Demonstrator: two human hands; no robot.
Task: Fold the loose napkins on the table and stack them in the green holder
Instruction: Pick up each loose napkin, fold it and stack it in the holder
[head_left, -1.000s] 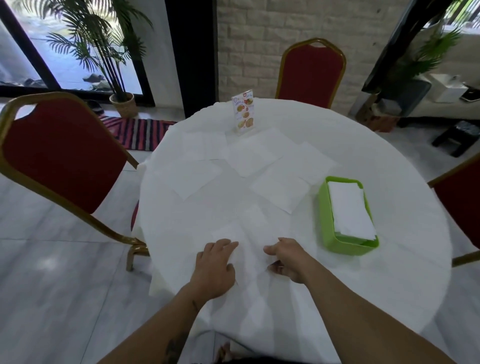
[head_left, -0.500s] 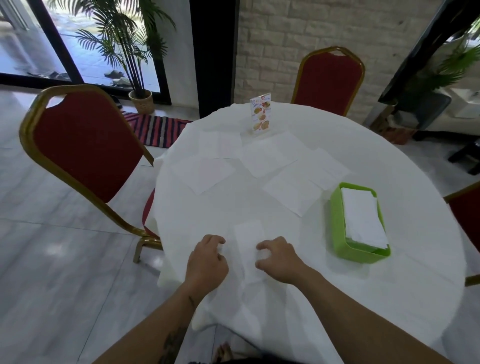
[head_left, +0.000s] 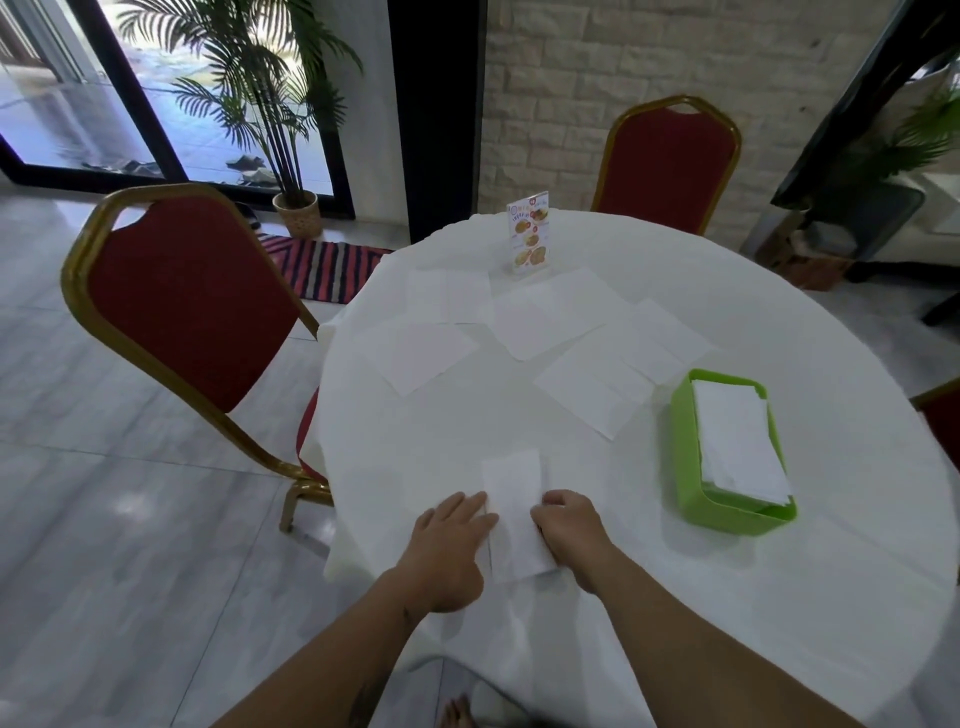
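Head view: both hands at a folded napkin on the table's near edge.
Left hand (head_left: 447, 553) lies flat, fingers extended, touching the napkin (head_left: 515, 512); right hand (head_left: 571, 535) is curled, pinching its right edge. Loose napkins (head_left: 592, 384) lie beyond; holder (head_left: 685, 447) stands right, part filled.

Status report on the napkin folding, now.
Left hand and right hand flank the folded napkin, pressing its edges. Green holder part-filled. Five loose napkins unfolded. Nothing in the way.
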